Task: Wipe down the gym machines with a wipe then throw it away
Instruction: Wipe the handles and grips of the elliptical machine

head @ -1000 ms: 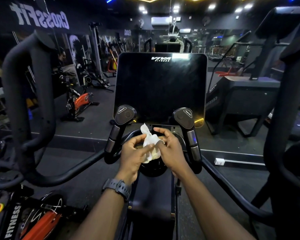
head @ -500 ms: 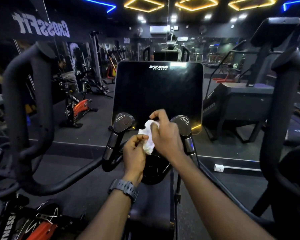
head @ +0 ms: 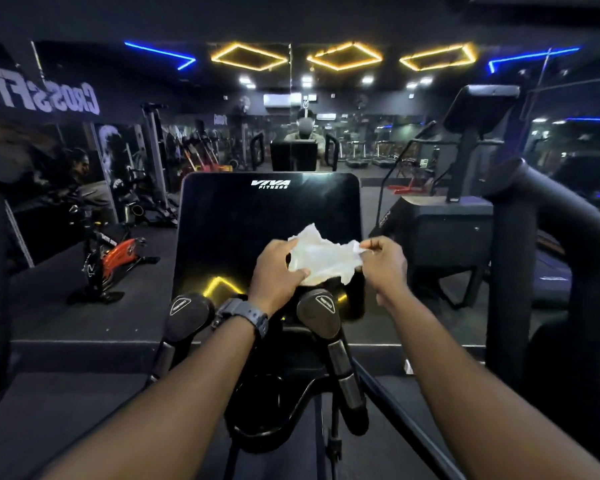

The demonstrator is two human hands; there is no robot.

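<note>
**Stretching the wipe out in front of the console**

Scanning from the left: an orange-and-black spin bike (head: 116,261) stands on the dark floor, well apart from the machine. Next comes the left handle grip (head: 187,311), an oval black cap, nothing touching it. Then a grey wristwatch (head: 245,315) on the left forearm, and above it the left hand (head: 278,271), fingers and thumb curled round the near edge of the white wipe (head: 321,258). That wipe is spread crumpled between both hands, up in the air before the lower part of the black console screen (head: 243,230); whether it touches the glass I cannot tell. Just below it sits the right handle grip (head: 317,310). Further right, the right hand (head: 385,266) pinches the wipe's far corner between thumb and fingertips. Beyond, a dark stair machine (head: 444,233).
</note>
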